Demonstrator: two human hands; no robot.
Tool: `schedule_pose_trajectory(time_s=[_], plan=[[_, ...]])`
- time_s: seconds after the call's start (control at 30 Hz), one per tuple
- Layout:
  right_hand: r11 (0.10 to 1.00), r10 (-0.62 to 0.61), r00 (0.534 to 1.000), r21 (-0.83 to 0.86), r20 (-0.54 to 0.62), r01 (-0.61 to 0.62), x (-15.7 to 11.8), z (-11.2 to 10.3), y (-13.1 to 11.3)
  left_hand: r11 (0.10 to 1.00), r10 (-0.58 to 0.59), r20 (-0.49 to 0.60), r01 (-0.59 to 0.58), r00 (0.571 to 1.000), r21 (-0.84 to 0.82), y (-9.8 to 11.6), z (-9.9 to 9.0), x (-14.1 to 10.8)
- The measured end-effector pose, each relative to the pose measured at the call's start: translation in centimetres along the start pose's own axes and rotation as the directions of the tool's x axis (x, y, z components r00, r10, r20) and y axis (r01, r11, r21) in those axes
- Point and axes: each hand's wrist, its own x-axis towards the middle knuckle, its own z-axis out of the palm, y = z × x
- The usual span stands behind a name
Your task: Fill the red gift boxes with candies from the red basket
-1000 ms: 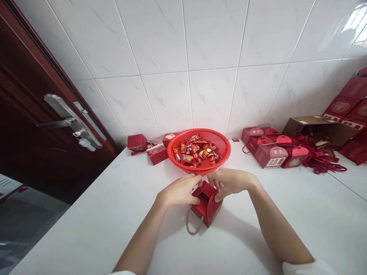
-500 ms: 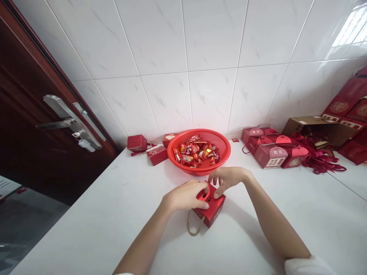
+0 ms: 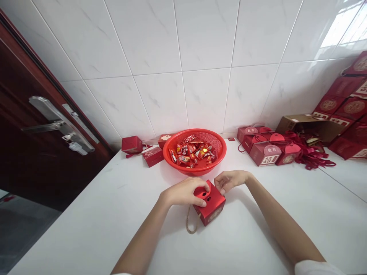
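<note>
Both hands are at the small red gift box [image 3: 211, 205], which sits on the counter [image 3: 114, 221] just in front of the red plastic basket [image 3: 195, 172]. Arched over the top, the left hand [image 3: 183, 191] keeps its thumb and fingers well parted, the tips lying against the box beside 2 dark holes [image 3: 209, 198]; it seems to press more than grip. At the far right corner, the right hand [image 3: 229, 182] is half curled; whether its fingers pinch anything there, I cannot tell. A rope handle [image 3: 188, 226] loops out from the near left side onto the counter.

Most likely to fail is the folded top panel [image 3: 215, 194]: if the left hand lifts too soon, the card's springiness could push it up again. Pressing too hard might crease it around the holes. A sharp tug from the right hand could twist the box, and a shove away from the person could knock it into the basket of wrapped sweets [image 3: 183, 159]. The rope loop, lying near the left forearm [image 3: 146, 233], might snag and drag the box sideways
</note>
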Motion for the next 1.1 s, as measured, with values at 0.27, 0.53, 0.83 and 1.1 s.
schedule_pose_trajectory(time_s=[0.27,0.53,0.83,1.1], plan=[[0.981,-0.091,0.995,0.166,-0.047,0.097,1.0,0.4,1.5,1.0,0.017,-0.01,-0.018,1.0,-0.019,-0.4,0.1,0.0],[0.827,-0.297,0.883,0.364,-0.364,0.428,-0.6,0.3,-1.4,0.999,-0.043,0.016,0.043,0.999,-0.007,0.1,0.2,-0.3],[0.851,-0.407,0.874,0.238,-0.264,0.468,-2.2,1.3,-4.2,0.998,-0.048,0.033,0.049,0.998,-0.028,-0.2,0.7,-0.2],[0.984,-0.16,0.978,0.05,-0.134,0.168,-1.4,2.5,-5.0,0.962,-0.057,-0.052,0.041,0.997,-0.27,-1.0,1.5,0.5]])
